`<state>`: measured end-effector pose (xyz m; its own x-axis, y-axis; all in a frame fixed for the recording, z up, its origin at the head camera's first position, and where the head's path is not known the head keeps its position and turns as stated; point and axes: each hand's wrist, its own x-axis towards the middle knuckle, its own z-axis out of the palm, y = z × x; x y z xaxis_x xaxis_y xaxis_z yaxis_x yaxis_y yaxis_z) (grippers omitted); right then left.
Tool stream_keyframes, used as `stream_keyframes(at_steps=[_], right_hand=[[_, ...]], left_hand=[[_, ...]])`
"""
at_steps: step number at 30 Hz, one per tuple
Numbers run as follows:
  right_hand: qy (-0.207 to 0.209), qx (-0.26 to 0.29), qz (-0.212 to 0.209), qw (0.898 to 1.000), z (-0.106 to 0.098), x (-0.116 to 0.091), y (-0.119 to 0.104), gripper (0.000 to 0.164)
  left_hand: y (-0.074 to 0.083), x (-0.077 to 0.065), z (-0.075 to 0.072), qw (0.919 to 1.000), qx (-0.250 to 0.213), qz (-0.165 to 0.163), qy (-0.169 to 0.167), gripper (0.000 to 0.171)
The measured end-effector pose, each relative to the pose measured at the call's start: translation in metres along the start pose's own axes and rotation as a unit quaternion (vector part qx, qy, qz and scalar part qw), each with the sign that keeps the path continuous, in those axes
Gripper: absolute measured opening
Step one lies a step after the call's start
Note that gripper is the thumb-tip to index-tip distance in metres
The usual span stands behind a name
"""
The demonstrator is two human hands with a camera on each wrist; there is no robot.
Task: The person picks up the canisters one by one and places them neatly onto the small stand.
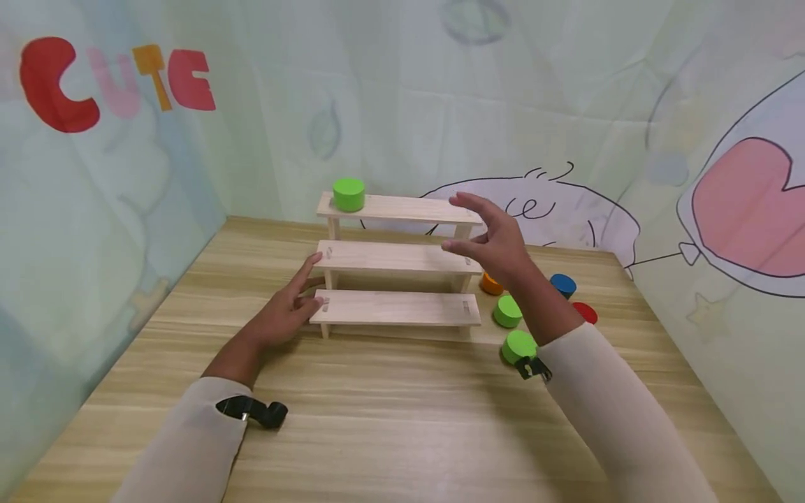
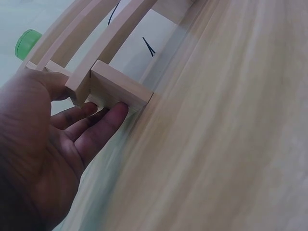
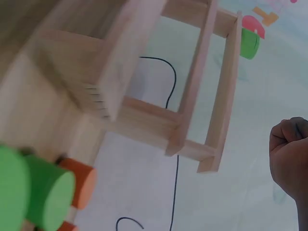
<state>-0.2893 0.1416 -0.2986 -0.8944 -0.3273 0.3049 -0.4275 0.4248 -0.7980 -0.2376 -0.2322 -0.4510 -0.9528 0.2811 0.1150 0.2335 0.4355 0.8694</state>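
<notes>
Below both hands, we see a pale wood-grained table, and beyond our fingers hangs a light printed cloth. Up and left of the left hand, the cloth carries the word CUTE in coloured letters; out to the right of the right hand, it shows a large pink heart.

Between our hands stands a three-step wooden rack. With the left hand, we grip its left end, the thumb at the end of a step and the other fingers against the side panel. Our right hand is raised by the rack's right end, its thumb and forefinger spread well apart with nothing between them; we cannot tell how near they come to the steps.

Above and beyond the left hand, a green block sits on the top step. Below the right hand, we see two more green blocks, an orange block, a blue block and a red block on the table.
</notes>
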Motion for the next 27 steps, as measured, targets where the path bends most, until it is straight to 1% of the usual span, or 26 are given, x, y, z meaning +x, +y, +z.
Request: stream_keyframes(at_steps=[5, 10, 14, 20, 22, 25, 27], right_hand=[[-0.003, -0.012, 0.022, 1.000, -0.010, -0.035, 0.019, 0.075], [-0.008, 0.008, 0.029, 0.999, -0.018, -0.062, 0.031, 0.074], [-0.010, 0.009, 0.036, 0.999, -0.022, -0.077, 0.034, 0.074], [0.000, 0.012, 0.070, 0.997, -0.034, -0.096, 0.038, 0.075], [0.007, 0.002, 0.076, 0.997, -0.039, -0.102, 0.041, 0.073], [0.018, -0.015, 0.086, 0.996, -0.046, -0.113, 0.048, 0.072], [0.025, -0.022, 0.103, 0.994, -0.051, -0.122, 0.052, 0.072]], left_hand=[[0.003, 0.000, 0.001, 0.9999, -0.007, 0.007, -0.004, 0.075], [0.003, -0.001, 0.000, 1.0000, 0.001, 0.008, 0.000, 0.076], [0.002, -0.002, -0.001, 1.0000, 0.001, 0.007, 0.001, 0.076], [-0.001, -0.003, -0.002, 1.0000, -0.006, 0.008, 0.000, 0.076], [0.008, -0.005, -0.002, 0.9999, -0.009, 0.005, -0.002, 0.077], [0.009, -0.006, -0.002, 0.9999, -0.010, 0.008, -0.003, 0.077], [0.010, -0.005, -0.001, 0.9999, -0.008, 0.008, -0.002, 0.077]])
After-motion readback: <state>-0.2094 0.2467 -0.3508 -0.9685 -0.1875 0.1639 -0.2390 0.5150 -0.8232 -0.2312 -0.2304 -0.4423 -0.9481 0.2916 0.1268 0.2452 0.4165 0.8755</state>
